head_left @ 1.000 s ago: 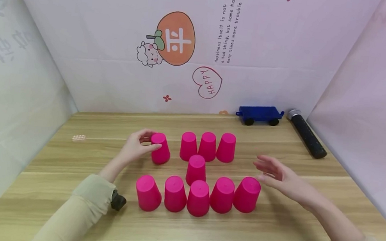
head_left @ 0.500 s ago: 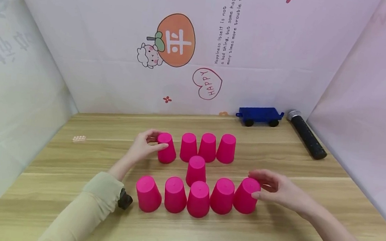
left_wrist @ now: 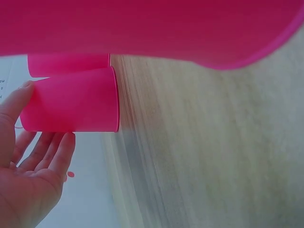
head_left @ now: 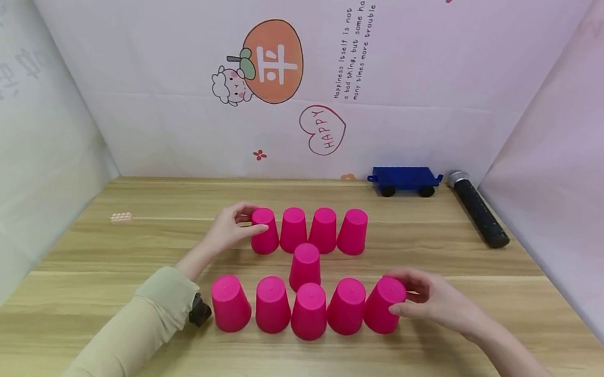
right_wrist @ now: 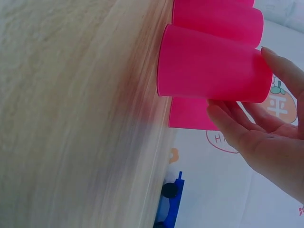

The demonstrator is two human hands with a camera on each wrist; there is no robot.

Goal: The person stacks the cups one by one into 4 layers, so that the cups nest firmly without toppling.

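Observation:
Pink plastic cups stand upside down on the wooden table. My left hand (head_left: 231,228) grips the leftmost cup (head_left: 266,234) of the back row, thumb in front and fingers behind; that cup stands right beside its neighbour (head_left: 294,230). In the left wrist view the same cup (left_wrist: 76,102) sits between thumb and fingers. At the right end of the front row, my right hand (head_left: 431,297) holds a cup (head_left: 384,308) by its sides, also seen as a cup (right_wrist: 213,66) in the right wrist view. A single cup (head_left: 305,269) stands between the two rows.
Several more cups fill the front row, including the far-left cup (head_left: 231,305). A blue toy wagon (head_left: 405,180) and a black microphone (head_left: 478,208) lie at the back right. A printed cloth wall (head_left: 176,120) closes the back; more cloth hangs at both sides.
My left hand has slid its cup right, up to the back row. The right hand has come in from the right and taken hold of the front row's end cup.

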